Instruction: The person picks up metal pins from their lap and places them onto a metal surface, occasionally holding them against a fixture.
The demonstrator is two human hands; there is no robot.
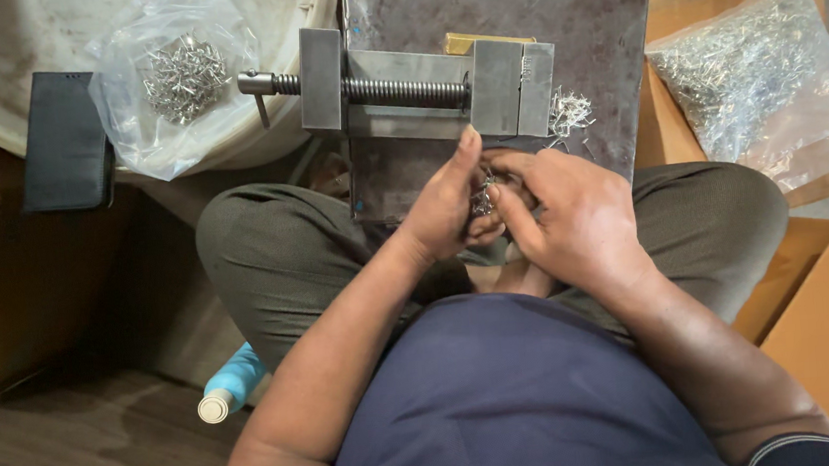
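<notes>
Both hands (511,211) pinch small metal clips (482,198) — steel vise (423,89), wooden floor (67,458).

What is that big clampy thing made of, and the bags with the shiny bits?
The vise looks like bare grey steel: dull, scuffed, with a threaded screw. The two bags seem thin clear plastic, crinkled and glinting, holding small silvery metal pieces. Both hands pinch a few such pieces.
</notes>
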